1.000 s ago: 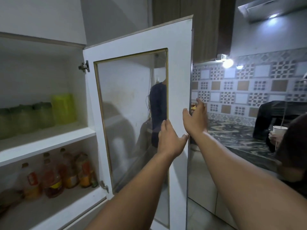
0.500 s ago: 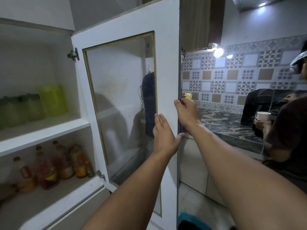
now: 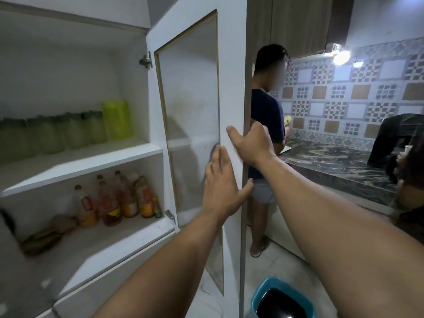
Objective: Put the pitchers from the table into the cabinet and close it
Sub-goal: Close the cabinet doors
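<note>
Left hand (image 3: 223,180): lay flat on the cabinet door (image 3: 230,92), fingers straight against frame and glass, a released grip.
Right hand (image 3: 251,143): grip curled round the door's free edge, thumb on the inner face.
Door handling: judged light and stiff on two hinges; the glass pane (image 3: 190,106) looked fragile (best pushed by the frame or edge).
Door look: white frame, gold-trimmed pane, standing wide open.
Pitchers (image 3: 115,120): yellow-green one beside dull green ones on the upper shelf (image 3: 80,164).
</note>
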